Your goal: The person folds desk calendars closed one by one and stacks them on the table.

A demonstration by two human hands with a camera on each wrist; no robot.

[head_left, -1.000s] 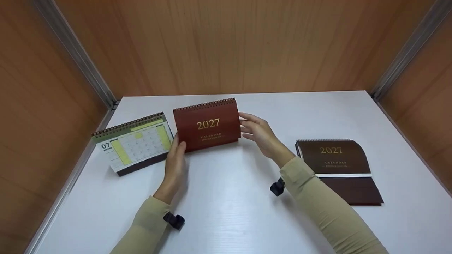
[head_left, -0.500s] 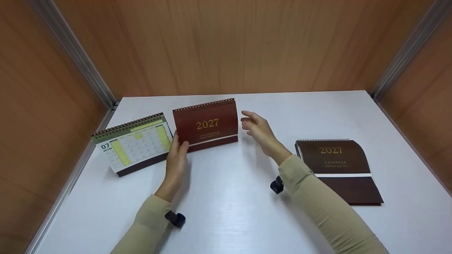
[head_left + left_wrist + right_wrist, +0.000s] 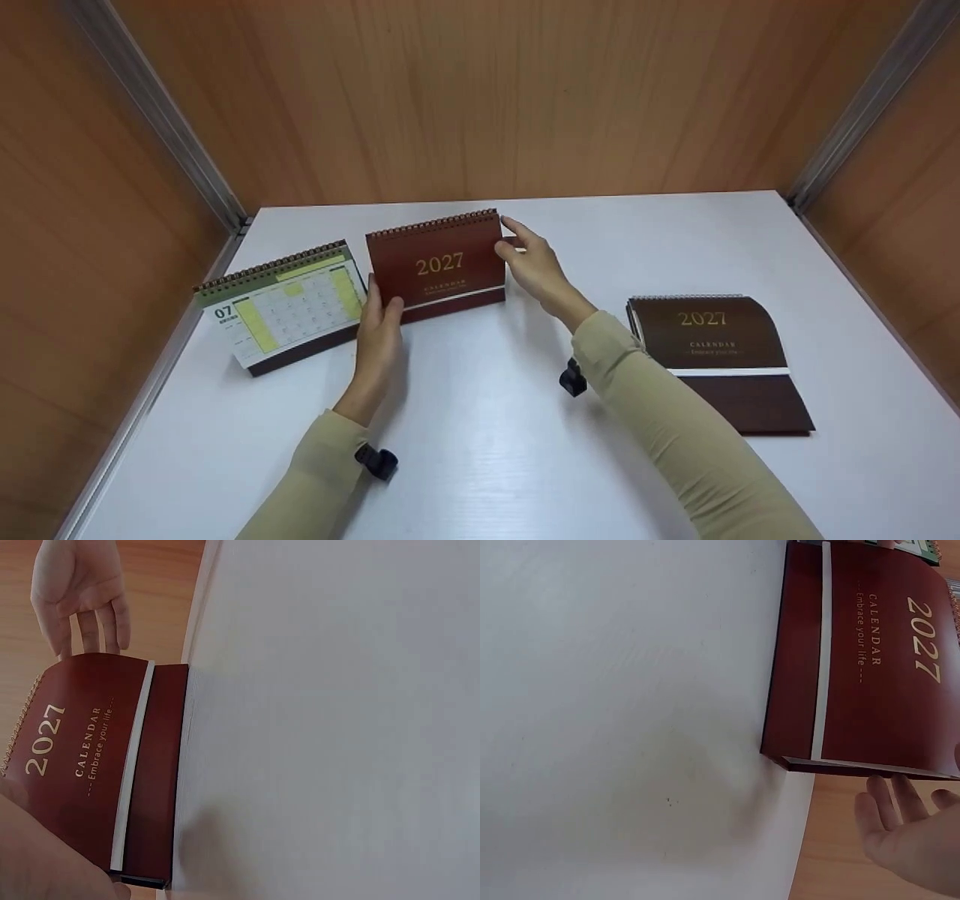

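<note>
A dark red desk calendar [image 3: 439, 262] with gold "2027" lettering stands tent-like on the white table, its spiral binding on top. My left hand [image 3: 377, 337] holds its left edge, thumb in front and fingers along the side. At the upper right edge is my right hand [image 3: 536, 266], its thumb over the front cover and index finger reaching behind. The other right fingers [image 3: 889, 802] lie beside the calendar's open side in the right wrist view. Under the red cover a white strip of page edges [image 3: 133, 772] shows above the base.
Left of the red calendar stands a green and white desk calendar [image 3: 292, 307] turned to page 07, very close to it. A dark brown 2027 calendar [image 3: 709, 334] sits at the right, partly behind the right sleeve. Wooden panels [image 3: 480, 97] enclose the white table [image 3: 480, 450].
The right hand drew slightly off the red calendar's right edge, then came back higher with its thumb on the cover. The cover shifted up, baring the white strip. The left hand stayed nearly still.
</note>
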